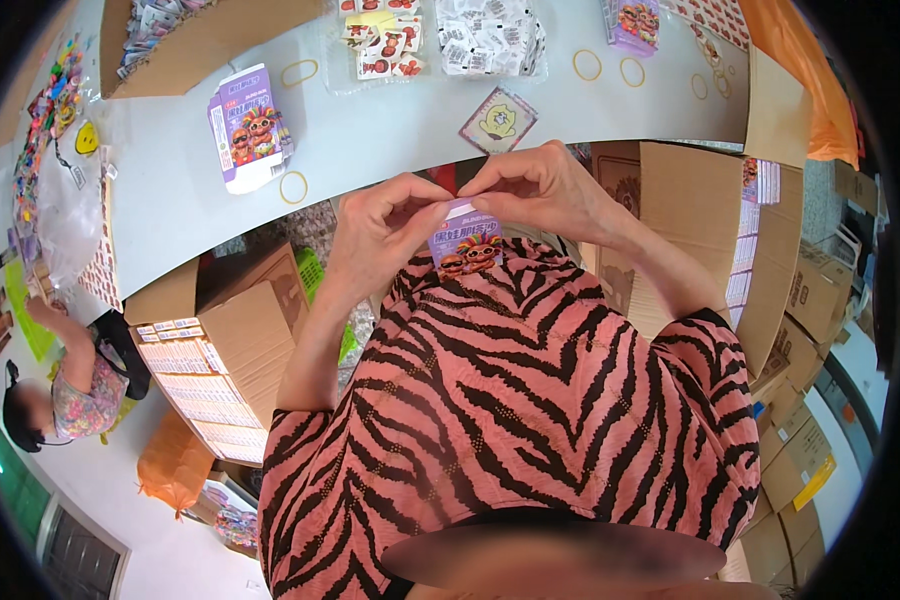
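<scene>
Between my two hands, just in front of the table's edge, is a small purple printed box (467,243) with cartoon figures on its front. My left hand (390,220) pinches its top left corner with thumb and fingertips. At the top right corner, my right hand (540,190) grips it the same way, both thumbs along the upper flap. Beyond my hands a square card (498,121) with a yellow cartoon face lies on the white table (390,130). To the left lie flattened purple boxes (250,130), with a yellow rubber band (293,187) beside them.
Clear trays of sticker packets (382,42) and white sachets (490,38) sit at the back. Further purple boxes (632,25) and rubber bands (587,66) lie right. Cartons stand below the table, including one of packed boxes (200,380). Another person (80,370) works at far left.
</scene>
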Motion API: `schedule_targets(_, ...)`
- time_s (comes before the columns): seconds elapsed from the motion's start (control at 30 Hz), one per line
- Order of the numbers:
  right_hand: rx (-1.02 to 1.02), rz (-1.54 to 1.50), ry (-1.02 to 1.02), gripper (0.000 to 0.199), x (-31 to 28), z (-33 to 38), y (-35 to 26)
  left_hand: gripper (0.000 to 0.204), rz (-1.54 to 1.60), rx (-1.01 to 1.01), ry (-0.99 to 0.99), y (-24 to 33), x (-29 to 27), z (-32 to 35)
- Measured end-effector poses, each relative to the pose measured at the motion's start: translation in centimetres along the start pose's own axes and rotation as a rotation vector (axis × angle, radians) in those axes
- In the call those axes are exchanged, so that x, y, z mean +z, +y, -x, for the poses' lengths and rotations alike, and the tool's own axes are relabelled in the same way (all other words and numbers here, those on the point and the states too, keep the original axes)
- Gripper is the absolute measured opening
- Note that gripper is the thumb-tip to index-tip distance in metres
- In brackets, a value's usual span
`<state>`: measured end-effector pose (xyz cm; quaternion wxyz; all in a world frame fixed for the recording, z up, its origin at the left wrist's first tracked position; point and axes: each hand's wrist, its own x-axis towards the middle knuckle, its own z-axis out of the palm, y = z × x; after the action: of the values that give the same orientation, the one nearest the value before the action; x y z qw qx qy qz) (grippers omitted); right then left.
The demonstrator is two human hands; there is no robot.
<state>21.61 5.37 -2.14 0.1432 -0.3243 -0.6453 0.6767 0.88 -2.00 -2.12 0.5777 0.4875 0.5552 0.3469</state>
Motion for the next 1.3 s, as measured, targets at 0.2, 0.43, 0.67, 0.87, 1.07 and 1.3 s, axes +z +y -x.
schedule_targets(0.2,-0.012,0.0,-0.002,0.011,0.0,-0.1,-0.2,0.011,-0.107,0.072,-0.054,-0.2,-0.6,-0.8)
schedule_targets(0.43,-0.012,0.075,-0.01,0.01,-0.3,-0.2,-0.4,0.011,-0.155,0.042,-0.092,0.1,-0.8,-1.1)
schedule_targets(0.67,-0.04,0.081,-0.002,0.01,-0.2,-0.1,-0.4,0.009,-0.005,0.04,0.004,-0.2,-0.1,-0.4)
schedule_targets(0.87,-0.168,0.276,0.05,0.012,-0.2,0.3,1.0,0.014,-0.006,0.078,0.164,-0.2,1.6,0.9)
schedule_targets(1.07,-0.346,0.341,0.076,0.018,-0.1,1.2,2.3,0.019,-0.163,0.283,0.166,-0.8,1.5,1.4)
schedule_targets(1.3,-0.364,0.18,0.047,0.029,0.2,1.9,3.5,0.018,-0.135,0.29,0.147,-1.5,1.4,1.9)
